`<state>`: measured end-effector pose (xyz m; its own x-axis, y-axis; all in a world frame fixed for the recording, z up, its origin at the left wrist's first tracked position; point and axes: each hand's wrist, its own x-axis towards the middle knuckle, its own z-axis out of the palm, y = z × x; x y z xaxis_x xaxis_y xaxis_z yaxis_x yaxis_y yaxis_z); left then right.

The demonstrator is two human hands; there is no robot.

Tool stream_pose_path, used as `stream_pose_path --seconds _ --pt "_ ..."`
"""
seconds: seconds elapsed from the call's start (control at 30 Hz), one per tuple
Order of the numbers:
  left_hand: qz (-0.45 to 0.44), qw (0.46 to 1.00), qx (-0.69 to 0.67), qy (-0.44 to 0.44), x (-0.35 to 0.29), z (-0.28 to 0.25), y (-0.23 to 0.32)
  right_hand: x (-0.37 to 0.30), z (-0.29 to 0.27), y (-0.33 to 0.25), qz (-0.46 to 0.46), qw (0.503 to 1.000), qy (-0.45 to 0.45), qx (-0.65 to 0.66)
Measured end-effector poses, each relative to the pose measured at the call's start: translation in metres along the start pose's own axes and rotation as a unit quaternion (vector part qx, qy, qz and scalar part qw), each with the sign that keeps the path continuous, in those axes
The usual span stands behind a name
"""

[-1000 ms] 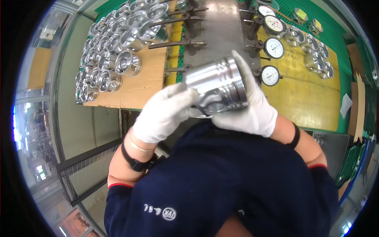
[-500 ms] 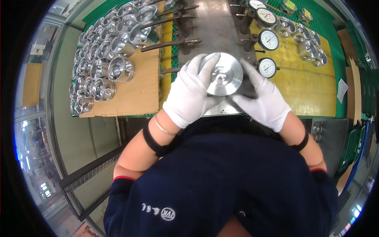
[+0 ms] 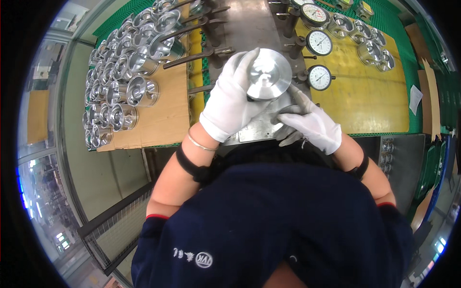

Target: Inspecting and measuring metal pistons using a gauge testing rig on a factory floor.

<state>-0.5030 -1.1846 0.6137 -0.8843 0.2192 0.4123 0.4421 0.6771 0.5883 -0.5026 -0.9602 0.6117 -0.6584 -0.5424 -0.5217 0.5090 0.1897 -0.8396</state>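
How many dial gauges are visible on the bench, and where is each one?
4, along the right side of the metal plate: nearest gauge, second gauge above it, third gauge farther up, and fourth gauge, cut by the top edge. More may lie beyond.

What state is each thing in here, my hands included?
Held piston, flat face up.
Left hand, gloved, closed around the held piston's left side.
Right hand, gloved, thumb and forefinger apart.
Nearest dial gauge, mounted, dial face showing.
Cardboard, flat.
Pistons at left, open ends showing.
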Motion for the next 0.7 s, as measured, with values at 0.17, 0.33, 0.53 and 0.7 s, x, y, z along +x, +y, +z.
stream_pose_path --seconds 0.17,0.33,0.53,0.7 --pt "-0.005 1.0 -0.002 0.003 0.001 0.002 -0.001 0.0 0.0 -0.003 0.0 1.0 -0.006 -0.012" --pt "-0.025 1.0 0.003 0.009 0.001 0.003 -0.001 -0.002 0.007 -0.014 0.039 0.998 -0.003 0.052" --pt "-0.029 0.999 0.009 0.015 0.0 0.005 -0.001 -0.002 0.006 -0.015 0.049 0.998 -0.01 0.05" --pt "-0.008 0.999 0.003 0.033 0.003 0.001 0.006 -0.007 0.002 -0.018 0.017 1.0 0.0 -0.018"
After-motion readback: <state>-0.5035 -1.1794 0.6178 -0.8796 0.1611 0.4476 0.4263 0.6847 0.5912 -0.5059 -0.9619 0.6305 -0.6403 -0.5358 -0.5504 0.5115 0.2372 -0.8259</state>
